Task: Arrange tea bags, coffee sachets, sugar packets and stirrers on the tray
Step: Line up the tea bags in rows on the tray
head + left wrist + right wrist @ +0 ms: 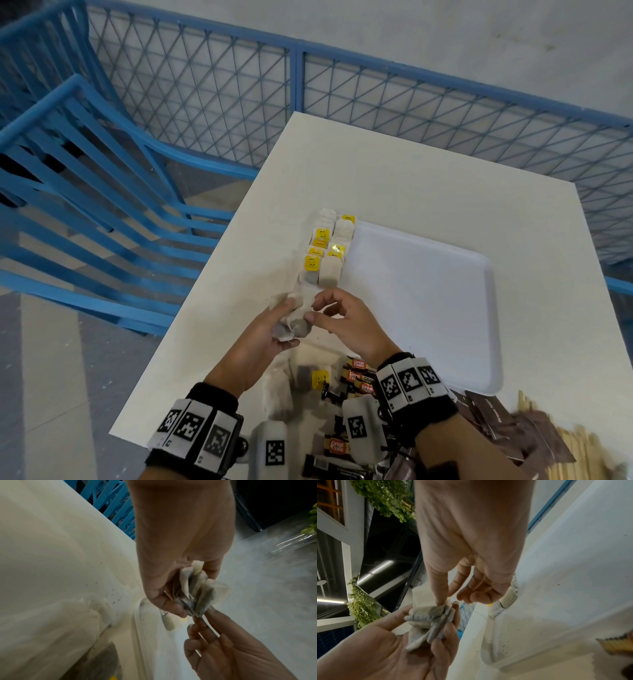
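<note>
My left hand grips a bunch of tea bags above the table's left side, fanned out between thumb and fingers. My right hand meets the bunch from the right, and its thumb and forefinger pinch the edge of one bag. Two rows of tea bags with yellow tags lie along the left rim of the white tray. Loose tea bags, coffee sachets, brown sugar packets and wooden stirrers lie at the table's near edge.
The white table stands against a blue mesh fence. A blue slatted chair is to its left. Most of the tray's floor is bare to the right of the tea bag rows.
</note>
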A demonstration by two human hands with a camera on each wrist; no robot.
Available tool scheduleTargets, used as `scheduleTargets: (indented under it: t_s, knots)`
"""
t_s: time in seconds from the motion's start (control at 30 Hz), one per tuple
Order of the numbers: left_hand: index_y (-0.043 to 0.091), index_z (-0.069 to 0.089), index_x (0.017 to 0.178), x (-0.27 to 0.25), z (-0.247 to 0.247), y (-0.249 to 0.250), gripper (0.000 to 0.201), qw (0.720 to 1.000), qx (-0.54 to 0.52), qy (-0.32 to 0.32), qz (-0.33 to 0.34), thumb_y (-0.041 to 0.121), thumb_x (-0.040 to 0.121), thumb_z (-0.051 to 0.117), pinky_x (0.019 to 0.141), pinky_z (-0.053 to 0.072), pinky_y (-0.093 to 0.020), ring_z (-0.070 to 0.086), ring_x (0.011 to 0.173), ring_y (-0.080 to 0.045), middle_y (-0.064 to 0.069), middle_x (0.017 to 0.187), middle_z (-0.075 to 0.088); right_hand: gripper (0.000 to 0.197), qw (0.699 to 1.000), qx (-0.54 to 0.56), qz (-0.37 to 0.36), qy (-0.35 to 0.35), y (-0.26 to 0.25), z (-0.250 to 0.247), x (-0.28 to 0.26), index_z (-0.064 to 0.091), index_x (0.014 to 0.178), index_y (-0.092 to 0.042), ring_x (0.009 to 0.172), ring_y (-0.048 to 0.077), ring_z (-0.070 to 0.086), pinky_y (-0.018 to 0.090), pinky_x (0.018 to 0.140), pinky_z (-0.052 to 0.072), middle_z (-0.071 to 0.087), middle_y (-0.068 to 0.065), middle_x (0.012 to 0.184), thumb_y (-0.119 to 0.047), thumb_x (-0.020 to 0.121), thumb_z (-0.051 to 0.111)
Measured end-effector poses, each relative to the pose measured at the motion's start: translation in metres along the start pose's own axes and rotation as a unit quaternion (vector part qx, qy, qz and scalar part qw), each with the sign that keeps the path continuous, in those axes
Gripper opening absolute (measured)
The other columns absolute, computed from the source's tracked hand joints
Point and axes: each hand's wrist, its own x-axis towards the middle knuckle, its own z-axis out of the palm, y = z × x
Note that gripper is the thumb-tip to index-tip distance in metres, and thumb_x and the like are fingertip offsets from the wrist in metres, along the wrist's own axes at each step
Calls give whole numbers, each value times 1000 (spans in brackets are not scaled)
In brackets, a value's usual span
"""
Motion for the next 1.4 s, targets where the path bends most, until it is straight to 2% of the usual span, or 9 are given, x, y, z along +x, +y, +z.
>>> scheduleTargets:
  t_s: [0.2, 0.3, 0.47, 0.57, 0.7, 0.93, 1.13, 1.2, 1.4]
  knots:
    - [4, 61, 80, 0, -1, 1, 36, 998, 2, 64, 21, 32, 96, 44, 78, 47, -32, 63, 79, -23, -12, 84, 65, 17, 993, 117, 7, -20, -2, 2, -6, 52, 80, -13, 83, 14, 58, 23, 70, 46, 65, 6, 96, 2, 87, 54]
    - [4, 60, 100, 1, -6, 0, 35, 998, -20, 56, 20, 35, 96, 45, 78, 52, -30, 68, 83, -24, -14, 89, 67, 17, 985, 169, 23, -13, -2, -2, -6, 48, 83, -13, 86, 22, 60, 25, 69, 50, 63, 20, 93, 2, 89, 52]
    - [15, 60, 104, -2, -5, -1, 30, 998, 18, -6, 62, 25, 78, 72, 78, 54, -26, 67, 94, -16, 0, 94, 73, 16, 990, 140, 30, -4, 3, 0, -5, 49, 87, -10, 71, 20, 62, 23, 60, 53, 62, 9, 80, -1, 85, 62]
    - [11, 61, 105, -3, -5, -3, 34, 996, 32, -3, 81, 17, 73, 69, 84, 53, -32, 66, 96, -19, -7, 99, 71, 19, 989, 141, 41, -15, 4, 2, -5, 51, 97, -9, 66, 15, 65, 22, 67, 54, 66, 11, 80, -6, 84, 65]
    - [11, 63, 99, -1, -9, -5, 19, 996, 8, 56, 75, 1, 83, 66, 88, 48, -41, 60, 93, -25, -8, 92, 68, 18, 985, 147, 69, -62, 7, 2, -5, 56, 99, -6, 70, 12, 66, 19, 67, 53, 66, 9, 84, -1, 83, 64]
    - [11, 60, 105, 2, -17, -7, 20, 995, -3, 85, 60, 4, 86, 62, 75, 54, -25, 64, 93, -18, -7, 99, 67, 5, 989, 61, 88, -98, 5, 2, 7, 63, 86, -13, 70, 9, 59, 18, 62, 51, 63, 2, 77, -9, 85, 64]
    - [13, 60, 104, 3, -22, -7, 19, 994, 12, 98, 50, 10, 85, 64, 78, 51, -29, 62, 92, -19, -8, 99, 67, 10, 987, 5, 92, -133, -1, 5, 21, 61, 83, -14, 64, 5, 59, 15, 58, 49, 64, 0, 75, -5, 85, 64]
    - [12, 60, 102, 3, -24, -6, 16, 992, 0, 117, 49, 10, 87, 62, 80, 52, -28, 63, 90, -19, -7, 96, 66, 13, 990, -11, 94, -101, 1, 4, 27, 59, 81, -14, 62, 7, 59, 15, 54, 47, 64, 1, 73, -4, 82, 66]
    - [7, 58, 99, 5, -31, -3, 10, 988, -55, 138, 33, 6, 92, 52, 84, 50, -31, 64, 86, -21, -13, 93, 66, 18, 989, -23, 104, 105, 12, -3, 50, 54, 82, -14, 59, 11, 57, 16, 50, 44, 62, 2, 74, -5, 79, 70]
